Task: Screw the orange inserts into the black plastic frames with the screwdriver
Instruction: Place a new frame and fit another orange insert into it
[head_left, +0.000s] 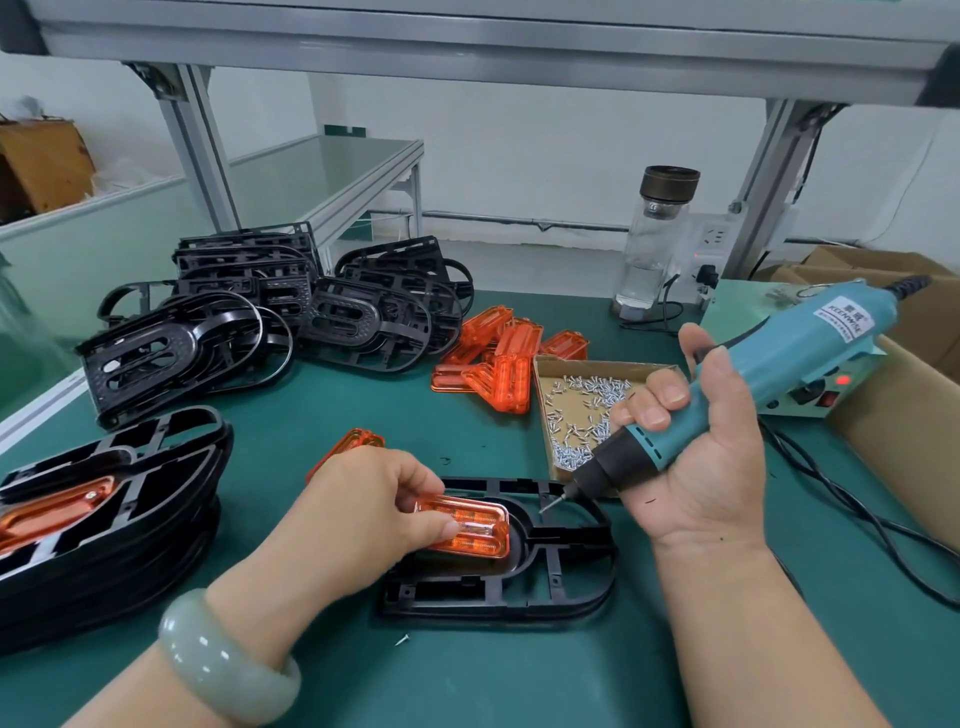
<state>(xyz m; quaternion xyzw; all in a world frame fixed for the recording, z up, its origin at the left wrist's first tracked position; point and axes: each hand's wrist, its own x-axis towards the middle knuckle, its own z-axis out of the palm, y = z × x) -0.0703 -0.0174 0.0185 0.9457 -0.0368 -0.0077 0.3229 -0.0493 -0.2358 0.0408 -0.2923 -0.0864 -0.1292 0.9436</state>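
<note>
A black plastic frame lies flat on the green bench in front of me. My left hand pinches an orange insert that sits in the frame's left half. My right hand grips a teal electric screwdriver, tilted down to the left. Its bit carries a screw, and the tip hovers just above the frame near the insert's right end. Another orange insert pokes out behind my left hand.
A stack of frames with orange inserts sits at the left. Piles of bare black frames stand at the back, loose orange inserts in the middle, and a cardboard tray of screws beside them. A glass bottle, power unit, cable and cardboard boxes are on the right.
</note>
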